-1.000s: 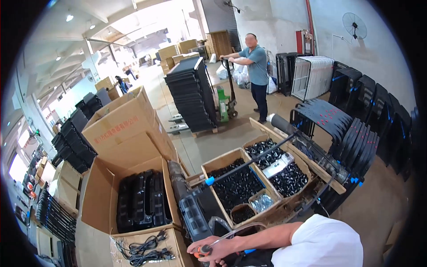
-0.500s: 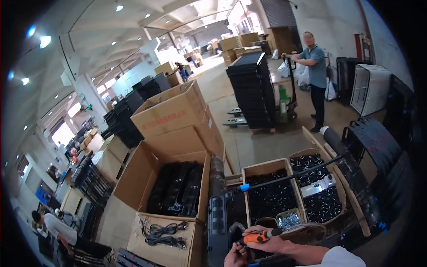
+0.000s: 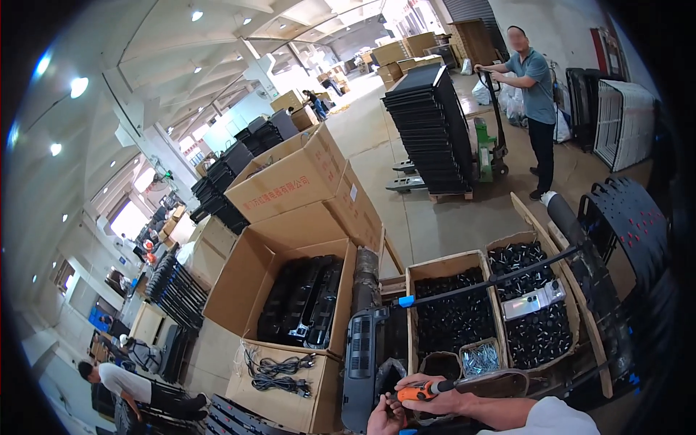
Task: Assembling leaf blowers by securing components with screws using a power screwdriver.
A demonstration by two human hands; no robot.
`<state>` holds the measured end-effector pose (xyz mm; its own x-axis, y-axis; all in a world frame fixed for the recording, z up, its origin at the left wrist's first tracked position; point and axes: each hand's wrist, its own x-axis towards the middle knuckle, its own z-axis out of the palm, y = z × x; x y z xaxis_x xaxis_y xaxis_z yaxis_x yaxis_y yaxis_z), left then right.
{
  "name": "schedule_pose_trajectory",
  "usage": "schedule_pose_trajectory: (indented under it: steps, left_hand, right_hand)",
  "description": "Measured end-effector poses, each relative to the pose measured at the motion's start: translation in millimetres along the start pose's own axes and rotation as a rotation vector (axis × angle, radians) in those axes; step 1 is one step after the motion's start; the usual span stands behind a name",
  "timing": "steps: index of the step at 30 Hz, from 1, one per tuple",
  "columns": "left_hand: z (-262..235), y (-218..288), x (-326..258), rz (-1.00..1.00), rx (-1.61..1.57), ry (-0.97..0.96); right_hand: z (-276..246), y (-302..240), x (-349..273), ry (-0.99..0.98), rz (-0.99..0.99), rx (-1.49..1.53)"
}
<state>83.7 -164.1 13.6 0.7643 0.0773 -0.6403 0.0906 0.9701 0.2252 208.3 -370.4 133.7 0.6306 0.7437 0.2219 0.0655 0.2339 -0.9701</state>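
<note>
At bottom edge, right hand point(image 3: 442, 395) closed around orange-handled screwdriver point(image 3: 419, 394), tip toward left hand point(image 3: 386, 417); left fingers curled, contents not discernible. Step judged: readying a fastener. Next move needs tip alignment. Small tray of silver screws point(image 3: 480, 357) nearby, beside black plastic panel point(image 3: 365, 355).

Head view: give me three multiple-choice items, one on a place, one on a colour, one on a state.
1. Where are the black cables?
A. in the small carton, lower left
B. on the pallet truck
C. among the screws

2. What colour is the tool in the right hand?
A. green
B. orange
C. white

3. How is the big carton of black parts?
A. taped shut
B. crushed flat
C. open

Key: 1 A, they lie in that carton; 2 B, its body is orange; 3 C, its flaps stand up.
</note>
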Motion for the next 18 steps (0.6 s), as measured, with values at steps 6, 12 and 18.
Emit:
schedule_pose_trajectory:
  steps: [6,12,18]
  left_hand:
    - [50.7,-17.1,-42.4,0.109,0.268,-0.004]
    - [23.8,-13.4,-29.1,-0.074,-0.209,-0.12]
    - [14.9,-16.4,-27.8,0.244,0.381,-0.151]
  right_hand:
    - [-2.5,5.6,1.0,-0.045,0.049,0.084]
    - [13.9,15.1,-12.5,0.031,0.028,0.152]
    - [14.0,-5.4,-1.4,0.054,0.089,0.076]
